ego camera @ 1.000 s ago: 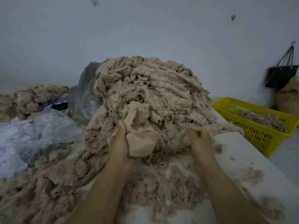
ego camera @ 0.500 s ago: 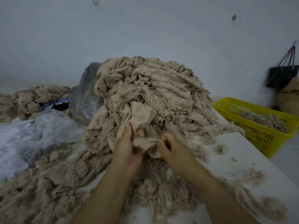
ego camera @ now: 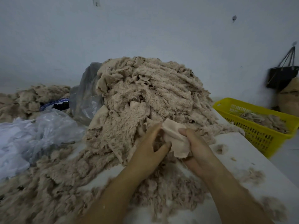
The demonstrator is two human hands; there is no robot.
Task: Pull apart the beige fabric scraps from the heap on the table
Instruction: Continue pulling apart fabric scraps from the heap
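shifted rightward, left hand and right hand pinch the beige scrap, fingers curled, long axis toward the heap.

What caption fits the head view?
Left hand and right hand pinch a beige scrap before the heap; yellow basket at right.

One head-worn view looks forward and down, close over the heap on the table, toward the wall.
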